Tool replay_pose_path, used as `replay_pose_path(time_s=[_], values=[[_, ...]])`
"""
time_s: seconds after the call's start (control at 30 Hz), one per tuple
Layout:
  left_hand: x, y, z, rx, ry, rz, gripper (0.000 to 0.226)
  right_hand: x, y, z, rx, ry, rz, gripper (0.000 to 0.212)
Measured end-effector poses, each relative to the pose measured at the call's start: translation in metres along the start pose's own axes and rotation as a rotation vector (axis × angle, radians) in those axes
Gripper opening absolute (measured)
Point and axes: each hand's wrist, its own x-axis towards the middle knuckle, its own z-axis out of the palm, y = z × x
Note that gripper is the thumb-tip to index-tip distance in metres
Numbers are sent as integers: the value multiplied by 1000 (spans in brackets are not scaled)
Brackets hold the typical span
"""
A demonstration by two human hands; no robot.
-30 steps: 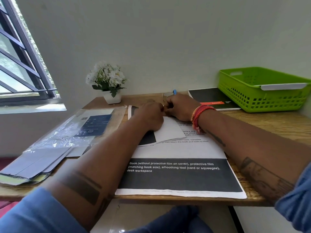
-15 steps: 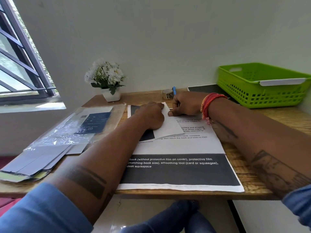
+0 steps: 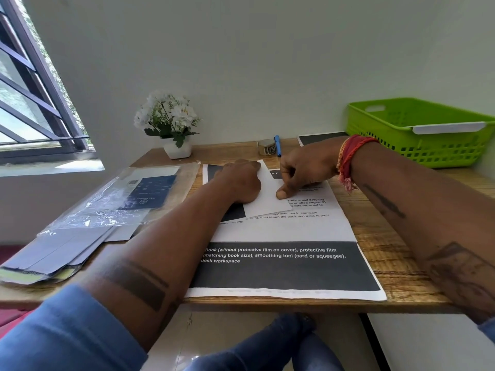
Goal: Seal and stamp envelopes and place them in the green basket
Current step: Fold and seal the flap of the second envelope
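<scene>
Head view, down over desk [image 3: 388, 236]

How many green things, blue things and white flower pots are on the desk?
Green: 1, the basket
Blue: 1, the pen
White flower pots: 1, the pot
Total: 3
</scene>
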Motion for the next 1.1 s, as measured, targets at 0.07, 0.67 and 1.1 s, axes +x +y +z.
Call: replay_pose_path(time_s=[0.07, 0.67, 1.1], values=[[1, 0, 1, -2, 1, -1, 62, -2, -1, -2, 14, -41, -8, 40], [4, -2, 3, 16, 6, 15, 62, -3, 13, 6, 331, 94, -142, 34], [5, -2, 1, 13, 6, 26, 58, 15, 23, 13, 229, 304, -99, 43]])
